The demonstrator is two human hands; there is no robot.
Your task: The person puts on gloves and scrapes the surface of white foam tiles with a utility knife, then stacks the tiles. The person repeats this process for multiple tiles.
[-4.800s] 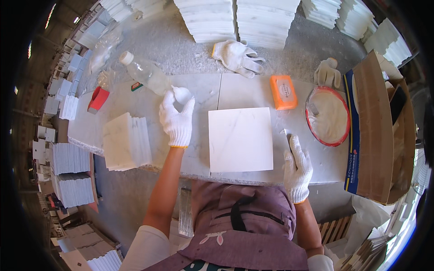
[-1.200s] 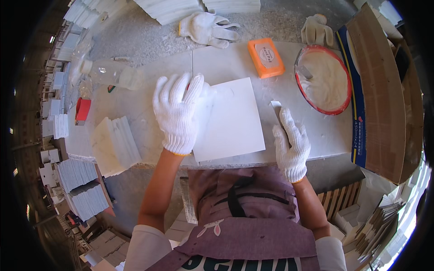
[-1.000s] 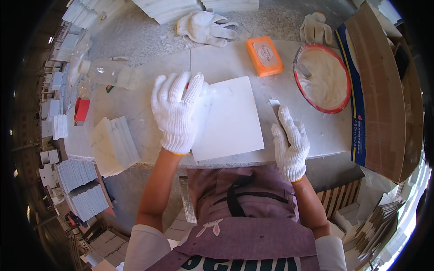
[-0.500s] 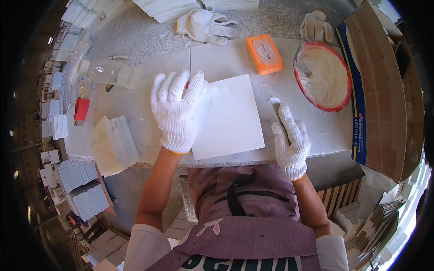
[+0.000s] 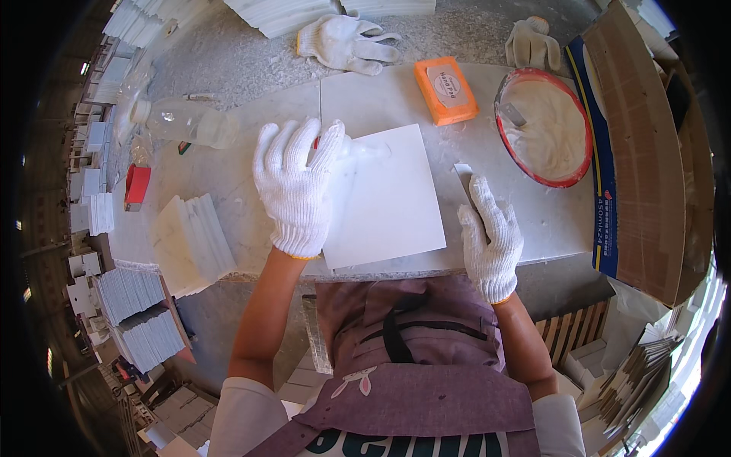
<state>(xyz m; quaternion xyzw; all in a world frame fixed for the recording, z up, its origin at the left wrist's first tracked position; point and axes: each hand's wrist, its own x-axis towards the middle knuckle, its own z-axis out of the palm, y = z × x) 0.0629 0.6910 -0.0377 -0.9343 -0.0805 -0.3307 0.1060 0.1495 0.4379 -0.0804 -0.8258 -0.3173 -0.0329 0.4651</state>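
A smooth white square tile (image 5: pixel 392 206) lies near the table's front edge. My left hand (image 5: pixel 297 186), in a white knit glove, is closed at the tile's left edge around something I cannot make out. A bit of red shows between its thumb and fingers, and a translucent patch or object (image 5: pixel 362 148) shows beside it on the tile's upper part. To the right of the tile, my gloved right hand (image 5: pixel 491 244) grips a flat metal scraper (image 5: pixel 463 179), whose blade points away from me. The scraper's lower part is hidden by the fingers.
At the right stands a red-rimmed bowl (image 5: pixel 544 129) of whitish paste, beside a cardboard box (image 5: pixel 640 167). An orange hand pad (image 5: pixel 445 91) and loose gloves (image 5: pixel 346 44) lie farther back. Leftward are a clear plastic bottle (image 5: pixel 186 122), a red tape dispenser-like object (image 5: pixel 137 186) and stacked marble tiles (image 5: pixel 194 244).
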